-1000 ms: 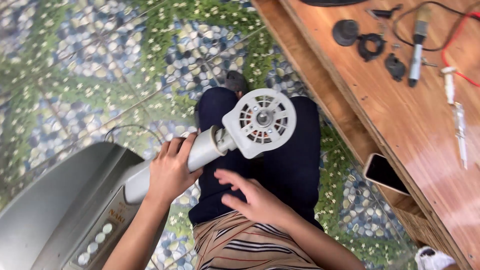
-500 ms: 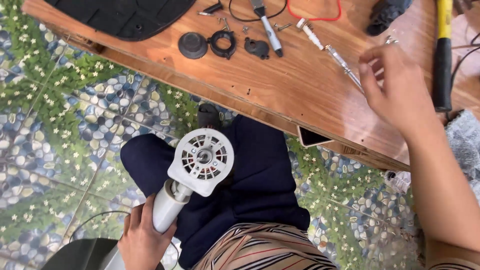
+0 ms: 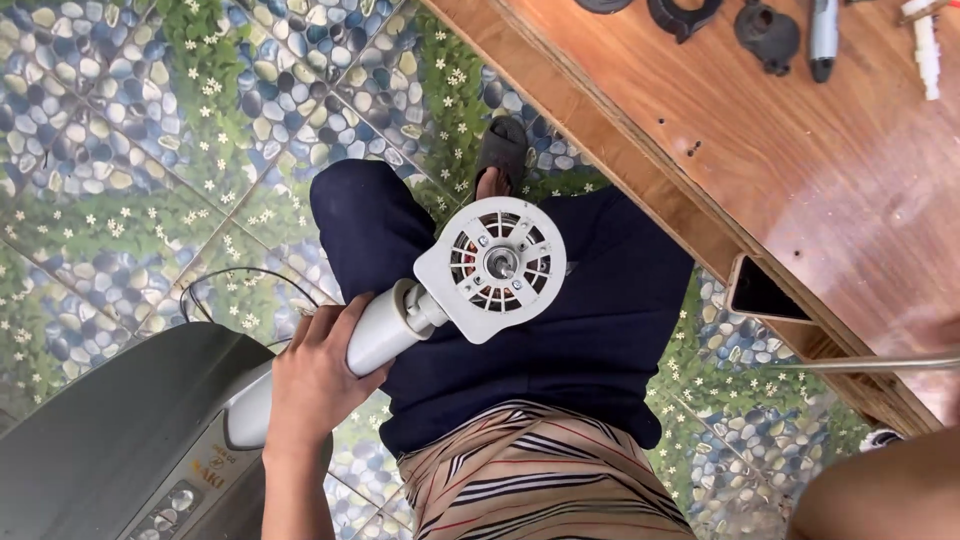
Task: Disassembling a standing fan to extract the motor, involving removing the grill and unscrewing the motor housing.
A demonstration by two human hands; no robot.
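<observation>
Over the person's lap, above dark blue trousers (image 3: 560, 340), the left hand (image 3: 318, 375) is wrapped around the pale grey plastic neck (image 3: 375, 335) of a white fan motor housing (image 3: 495, 265), fingers curled over it from the left. The housing's round, slotted face points up at the camera, showing copper-coloured windings and a metal shaft at its centre. The neck runs down and left to a dark grey fan base (image 3: 110, 440), where a small panel with round buttons and a printed label sits near the lower edge of the view.

The right hand is out of view; only a bare forearm (image 3: 880, 490) shows at the lower right corner, so I cannot tell its grip. A thin metal rod (image 3: 870, 365) crosses just above it.

The wooden bench (image 3: 800, 170) slants along the right, its edge close to the right knee. Black round parts (image 3: 765, 30) and a grey pen-shaped tool (image 3: 822, 30) lie at its far end. A dark phone (image 3: 765, 292) sits on a ledge below the edge. Pebble-and-flower patterned floor tiles (image 3: 150, 130) lie open to the left.
</observation>
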